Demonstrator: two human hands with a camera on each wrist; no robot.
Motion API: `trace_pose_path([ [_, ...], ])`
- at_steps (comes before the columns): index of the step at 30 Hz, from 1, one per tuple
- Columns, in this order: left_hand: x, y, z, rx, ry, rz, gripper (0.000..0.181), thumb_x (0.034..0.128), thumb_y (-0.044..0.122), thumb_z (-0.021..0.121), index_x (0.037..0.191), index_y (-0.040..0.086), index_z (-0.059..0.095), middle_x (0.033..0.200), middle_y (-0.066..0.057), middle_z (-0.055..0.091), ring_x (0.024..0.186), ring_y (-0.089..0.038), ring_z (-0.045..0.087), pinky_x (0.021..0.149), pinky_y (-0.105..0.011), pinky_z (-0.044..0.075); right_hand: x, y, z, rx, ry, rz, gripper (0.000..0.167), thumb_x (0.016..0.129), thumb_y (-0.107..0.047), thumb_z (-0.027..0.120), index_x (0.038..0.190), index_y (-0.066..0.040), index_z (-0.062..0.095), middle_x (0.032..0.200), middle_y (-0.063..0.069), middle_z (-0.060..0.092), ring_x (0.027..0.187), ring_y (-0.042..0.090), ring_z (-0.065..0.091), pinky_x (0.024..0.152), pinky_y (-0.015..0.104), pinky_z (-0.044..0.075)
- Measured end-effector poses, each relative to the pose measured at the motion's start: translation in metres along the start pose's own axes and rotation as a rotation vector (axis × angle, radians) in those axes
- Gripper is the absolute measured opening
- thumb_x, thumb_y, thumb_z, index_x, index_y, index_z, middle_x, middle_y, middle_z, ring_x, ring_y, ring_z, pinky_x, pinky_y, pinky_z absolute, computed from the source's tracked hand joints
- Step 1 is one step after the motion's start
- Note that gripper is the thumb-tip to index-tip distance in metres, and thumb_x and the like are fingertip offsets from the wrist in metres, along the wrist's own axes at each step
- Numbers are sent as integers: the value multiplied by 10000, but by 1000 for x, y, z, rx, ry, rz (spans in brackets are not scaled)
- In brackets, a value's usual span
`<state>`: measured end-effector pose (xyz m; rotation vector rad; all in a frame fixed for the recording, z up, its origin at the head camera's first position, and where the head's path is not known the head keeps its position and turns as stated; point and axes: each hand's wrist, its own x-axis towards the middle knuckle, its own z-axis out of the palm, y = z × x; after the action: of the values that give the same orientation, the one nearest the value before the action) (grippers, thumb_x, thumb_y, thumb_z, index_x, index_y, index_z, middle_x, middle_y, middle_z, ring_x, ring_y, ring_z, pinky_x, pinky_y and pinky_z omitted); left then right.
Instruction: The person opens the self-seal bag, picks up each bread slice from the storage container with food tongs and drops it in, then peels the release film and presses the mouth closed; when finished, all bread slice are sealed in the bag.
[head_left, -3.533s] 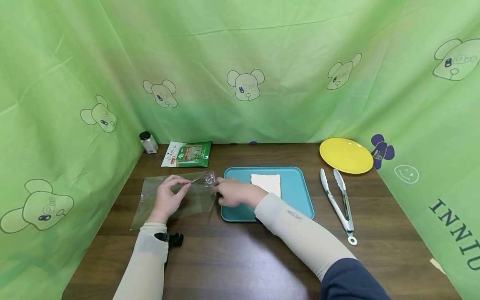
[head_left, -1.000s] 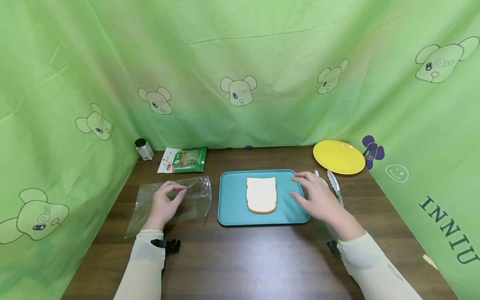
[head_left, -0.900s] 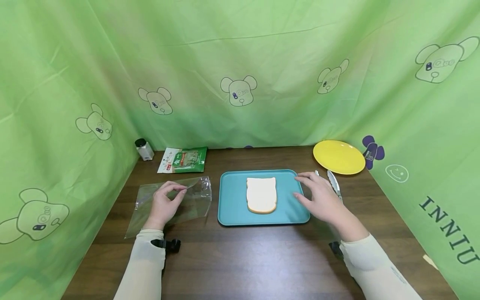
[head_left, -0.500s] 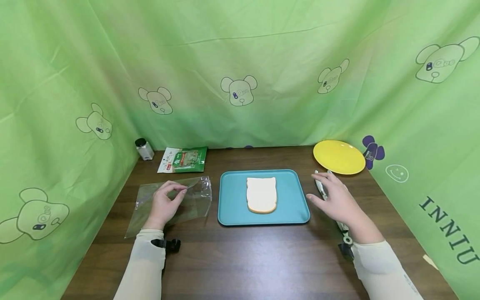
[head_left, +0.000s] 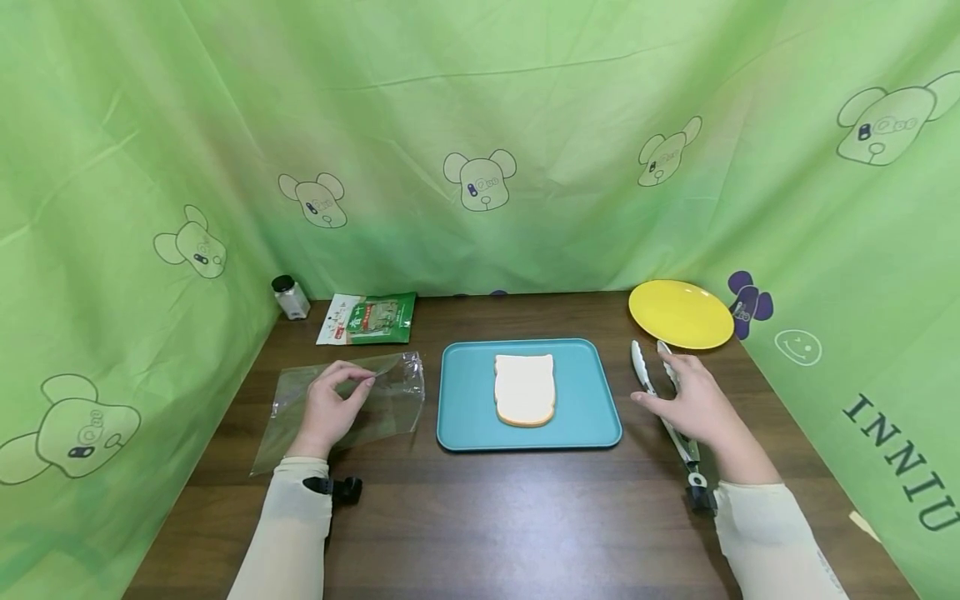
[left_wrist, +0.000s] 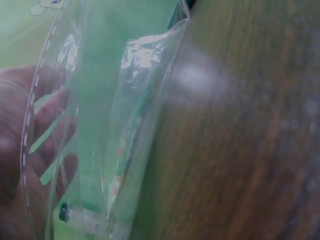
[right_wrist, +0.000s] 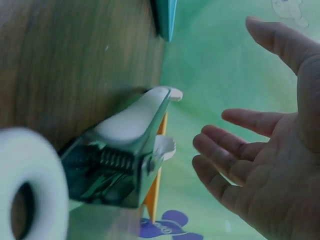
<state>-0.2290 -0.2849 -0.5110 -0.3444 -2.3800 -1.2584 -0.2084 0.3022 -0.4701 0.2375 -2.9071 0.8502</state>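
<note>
My left hand (head_left: 330,412) pinches the upper part of a clear plastic bag (head_left: 393,408) between thumb and fingertips, at the left of the table. The left wrist view shows the film of the bag (left_wrist: 142,57) partly in front of the fingers. At the right, my right hand (head_left: 697,404) hovers over the tongs (head_left: 684,447), thumb and fingers spread, holding nothing. In the right wrist view the tongs (right_wrist: 130,120) lie apart from the fingers, their two arms spread. A bread slice (head_left: 525,390) lies on the blue tray (head_left: 461,417) between the hands.
A yellow plate (head_left: 681,313) stands at the back right, near the curtain. Along the back left are a black-capped shaker jar (head_left: 292,298) and a green and white packet (head_left: 367,319). Green curtain (head_left: 480,100) encloses the wooden table (head_left: 480,517) at back and sides.
My right hand has left the bag, crossed over the tray and moved right to the tongs, uncovering the whole bread slice. My left hand has kept its pinch on the bag.
</note>
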Motion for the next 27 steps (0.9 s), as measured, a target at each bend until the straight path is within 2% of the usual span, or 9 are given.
trace_pose_path([
  [6, 0, -2, 1, 18, 5, 8, 63, 978, 169, 775, 1025, 187, 812, 1040, 44, 699, 985, -171, 653, 897, -496, 507, 1, 16, 0, 19, -69, 77, 1124, 886, -579, 792, 1581, 130, 266, 1495, 425, 324, 1336, 598, 393, 1078, 749, 343],
  [12, 0, -3, 1, 11, 1, -10, 68, 974, 164, 780, 1021, 203, 811, 1039, 60, 697, 993, -156, 646, 911, -496, 502, 1, 28, -3, 28, -106, 115, 1150, 885, -585, 791, 1577, 149, 238, 1478, 433, 324, 1333, 603, 393, 1080, 751, 332],
  [21, 0, -2, 0, 1, -9, -23, 68, 974, 166, 780, 1024, 202, 809, 1043, 70, 694, 1006, -159, 641, 921, -523, 500, -1, 31, -1, 35, -137, 154, 1175, 845, -557, 843, 1541, 190, 262, 1322, 404, 432, 1194, 551, 532, 998, 696, 451],
  [27, 1, -1, -1, -3, -12, -31, 64, 975, 166, 779, 1023, 194, 809, 1044, 72, 691, 1013, -157, 639, 931, -519, 498, -3, 31, -3, 39, -158, 159, 1156, 830, -493, 875, 1502, 233, 277, 1275, 416, 454, 1151, 544, 567, 957, 661, 494],
])
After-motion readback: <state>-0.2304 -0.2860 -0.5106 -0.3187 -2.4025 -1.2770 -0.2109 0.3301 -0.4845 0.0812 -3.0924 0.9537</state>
